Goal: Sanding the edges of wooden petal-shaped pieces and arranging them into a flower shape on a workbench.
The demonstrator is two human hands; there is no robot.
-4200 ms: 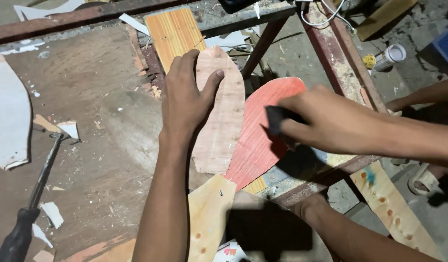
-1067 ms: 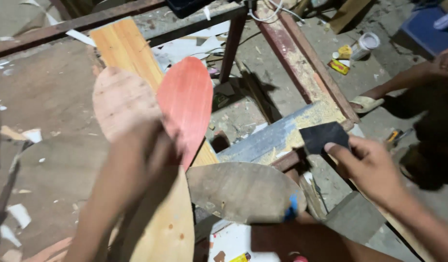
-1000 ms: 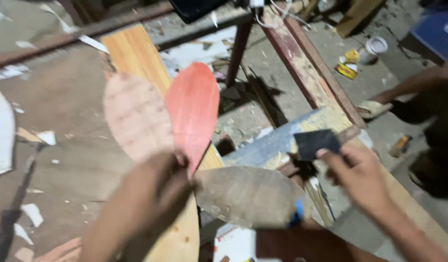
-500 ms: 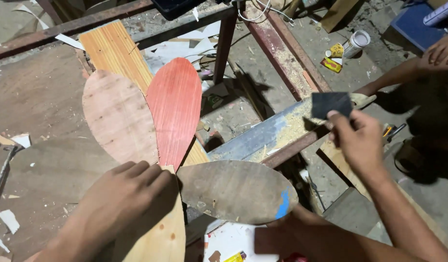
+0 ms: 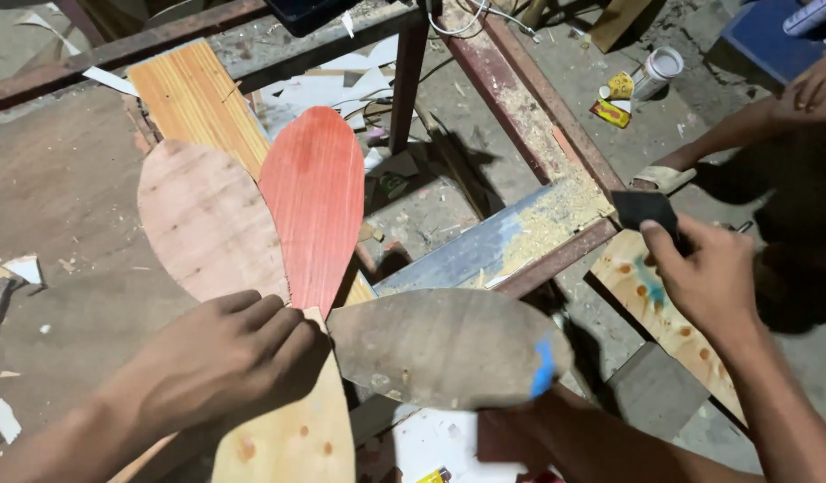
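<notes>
My left hand presses down where several petal-shaped wooden boards meet. A pale brown board fans up to the left, a red board points up beside it, a grey-brown board with a blue mark at its tip lies to the right, and a light plywood board runs down under the hand. My right hand is out to the right, off the boards, holding a dark sanding block by its lower edge.
A worn workbench top lies at left with a striped plank and a rusty metal frame. Cups stand on the floor. Another person's hand shows at top right. A plywood strip lies below my right hand.
Earlier my right hand rubbed the block on the red board. The boards are now fanned out wider, my left hand has slid down to their joint, and my right hand has drawn away right.
</notes>
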